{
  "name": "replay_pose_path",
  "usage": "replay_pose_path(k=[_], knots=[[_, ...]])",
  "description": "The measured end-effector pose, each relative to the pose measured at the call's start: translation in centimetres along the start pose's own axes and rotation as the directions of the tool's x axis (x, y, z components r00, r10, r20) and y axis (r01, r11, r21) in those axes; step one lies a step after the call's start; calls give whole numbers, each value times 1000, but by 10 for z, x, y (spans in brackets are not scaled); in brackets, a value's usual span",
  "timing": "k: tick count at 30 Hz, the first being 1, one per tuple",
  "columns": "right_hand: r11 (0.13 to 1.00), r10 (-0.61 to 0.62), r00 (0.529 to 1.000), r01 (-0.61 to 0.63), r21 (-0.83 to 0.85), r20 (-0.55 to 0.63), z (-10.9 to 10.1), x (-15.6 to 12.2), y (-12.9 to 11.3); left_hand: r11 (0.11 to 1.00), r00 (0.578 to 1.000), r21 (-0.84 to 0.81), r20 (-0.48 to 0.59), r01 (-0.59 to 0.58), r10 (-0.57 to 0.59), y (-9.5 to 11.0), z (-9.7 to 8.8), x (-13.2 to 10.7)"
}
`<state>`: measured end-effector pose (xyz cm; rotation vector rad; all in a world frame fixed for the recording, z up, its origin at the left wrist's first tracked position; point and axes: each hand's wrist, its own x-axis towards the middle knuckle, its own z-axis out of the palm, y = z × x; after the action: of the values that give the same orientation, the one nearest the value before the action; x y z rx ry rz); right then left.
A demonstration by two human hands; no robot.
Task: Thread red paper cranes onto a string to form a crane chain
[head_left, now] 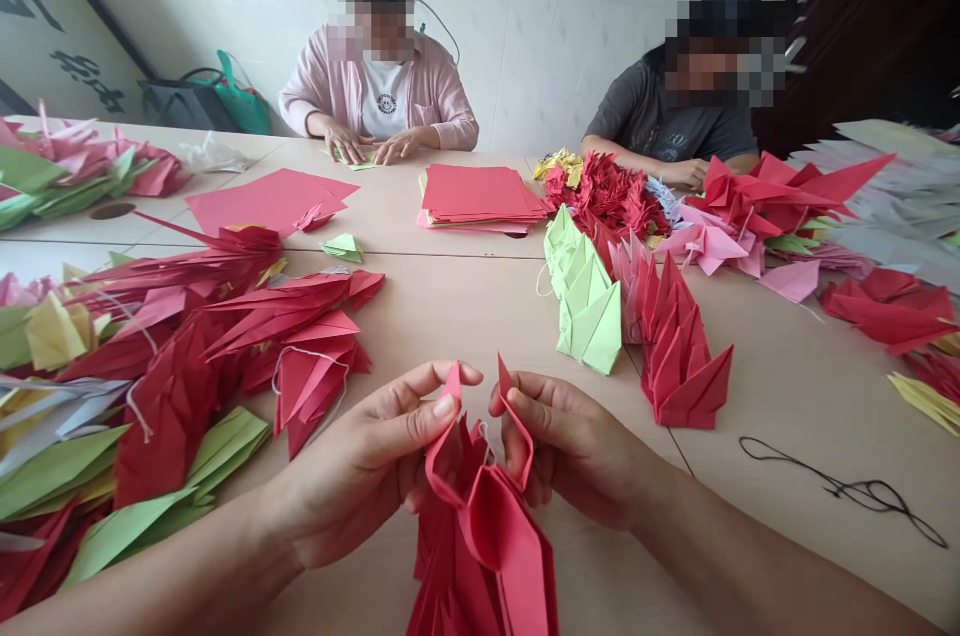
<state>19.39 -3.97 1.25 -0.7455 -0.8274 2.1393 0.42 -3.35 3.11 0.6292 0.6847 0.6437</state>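
Observation:
In front of me hangs a bundle of red folded-paper pieces (517, 546), strung close together, with a bit of white string showing at its top. My left hand (375, 446) pinches one pointed tip of the front piece between thumb and fingers. On the other side, my right hand (585, 441) pinches the opposite tip, so the two points stand apart. Just beyond my right hand, a red folded row (684, 356) and a light green folded row (581, 301) rest on the table. The lower end of the bundle runs out of view.
Piles of red folded paper (180, 416) and green folded paper (172, 496) lie to the left. Across the table (435, 316) is a stack of red sheets (480, 191). Two people sit opposite, one pressing green paper (360, 161). A black cord (862, 491) lies right.

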Motion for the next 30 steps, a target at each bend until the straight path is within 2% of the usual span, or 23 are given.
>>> replay_pose_path(k=[3, 8, 14, 17, 20, 24, 30], knots=[[999, 19, 1000, -18, -43, 23, 0, 0, 0, 1000, 998, -1, 50, 28, -28, 0, 0, -1], [997, 25, 999, -22, -76, 45, 0, -1, 2, 999, 977, -45, 214, 22, -11, -3, -1, 1], [994, 39, 997, -32, -103, 69, 1, -1, 3, 1000, 978, -22, 206, 9, -4, -3, 1, 1], [993, 26, 999, -24, -119, 19, 0, -1, 2, 1000, 990, -18, 137, 23, -20, -2, 1, 0], [996, -19, 997, 13, -83, -72, -3, 0, -1, 999, 1000, -43, -22, -19, 18, 1, -4, 3], [997, -67, 985, 71, 18, -161, -7, 3, -5, 991, 977, -96, -197, -97, 77, 6, -10, 9], [992, -74, 972, 95, 87, -223, -9, 3, -6, 959, 948, -242, -312, -147, 67, 9, -12, 10]])
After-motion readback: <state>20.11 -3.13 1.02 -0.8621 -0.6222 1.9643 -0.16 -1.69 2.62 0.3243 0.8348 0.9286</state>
